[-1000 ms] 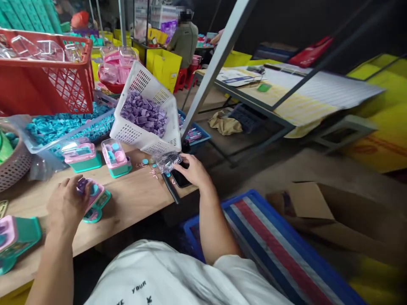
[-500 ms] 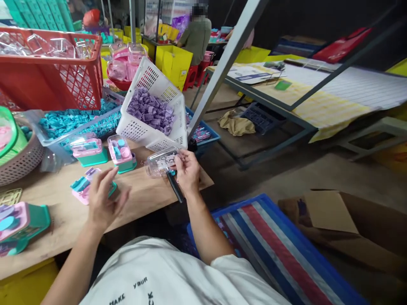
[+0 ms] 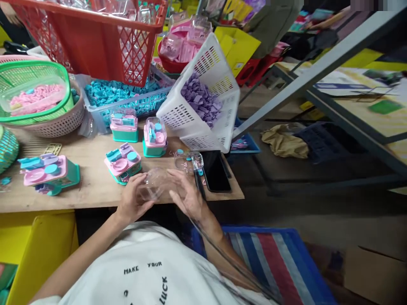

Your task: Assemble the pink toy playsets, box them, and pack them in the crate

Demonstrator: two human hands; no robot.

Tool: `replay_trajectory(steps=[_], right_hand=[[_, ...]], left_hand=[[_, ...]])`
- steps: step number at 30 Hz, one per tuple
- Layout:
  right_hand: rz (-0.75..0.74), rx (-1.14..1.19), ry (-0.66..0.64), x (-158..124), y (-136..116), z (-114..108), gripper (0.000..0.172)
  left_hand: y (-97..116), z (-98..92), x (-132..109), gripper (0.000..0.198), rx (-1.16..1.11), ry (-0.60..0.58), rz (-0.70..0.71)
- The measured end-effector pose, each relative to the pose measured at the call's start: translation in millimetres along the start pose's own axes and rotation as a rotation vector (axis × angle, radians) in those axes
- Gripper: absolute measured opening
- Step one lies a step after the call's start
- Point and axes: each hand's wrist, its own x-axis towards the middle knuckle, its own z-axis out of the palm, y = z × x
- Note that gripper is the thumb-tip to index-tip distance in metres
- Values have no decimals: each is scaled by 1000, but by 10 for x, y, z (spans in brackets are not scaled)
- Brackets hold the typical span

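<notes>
A clear plastic cover [image 3: 153,185], blurred by motion, is in front of me at the table's front edge. My left hand [image 3: 132,198] grips its left side between thumb and fingers. At its right side my right hand [image 3: 190,195] has the fingers stretched and apart; whether they touch the cover is unclear. Just beyond my left hand stands a pink and teal toy kitchen set [image 3: 123,163] without a cover. Two covered toy sets [image 3: 124,126] [image 3: 154,136] stand behind it. Another uncovered toy set [image 3: 51,173] is farther left.
Right of my hands lie a black phone [image 3: 216,171], a dark-handled tool [image 3: 199,184] and a clear tray [image 3: 184,161] with small parts. Behind are a tilted white basket [image 3: 171,112] of purple pieces, a bin [image 3: 133,101] of blue pieces and a red crate [image 3: 95,34].
My view has swung left. The clear cover has gone from my right hand to my left, nearer my body. My left hand has closed on it; my right hand has opened.
</notes>
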Motion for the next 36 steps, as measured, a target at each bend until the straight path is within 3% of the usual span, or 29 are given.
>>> replay_trajectory(steps=[2, 4, 7, 9, 11, 14, 17, 20, 25, 29, 33, 36], right_hand=[[-133, -127, -170, 17, -49, 55, 75], [-204, -240, -267, 82, -63, 129, 80], [-127, -401, -228, 203, -28, 199, 72], [-28, -464, -158, 267, 0, 198, 74], [24, -467, -123, 306, 16, 168, 87], [14, -413, -214, 329, 22, 105, 98], [13, -399, -386, 357, 18, 55, 98], [-33, -392, -444, 419, 17, 42, 103], [-147, -283, -601, 521, 83, 59, 99], [-69, -292, -631, 510, 170, 56, 105], [-27, -207, -655, 448, 193, 34, 100], [-4, -100, -614, 428, 68, -67, 95]], left_hand=[[-73, 83, -95, 73, 24, -37, -23], [-123, 112, -156, 79, 103, -88, -36], [-128, -2, -246, 84, 231, -126, 9], [-120, -160, -310, 82, 299, -52, 30], [-152, -341, -351, 81, 376, 91, -3], [-315, -580, -313, 93, 422, 202, -114], [-542, -727, -173, 106, 280, 92, -211], [-691, -762, -38, 100, 105, -30, -281], [-599, -656, -46, 90, 165, 22, -293], [-497, -636, -123, 107, 67, -57, -296], [-665, -706, -18, 126, -181, -176, -304], [-795, -660, 109, 131, -357, -262, -288]])
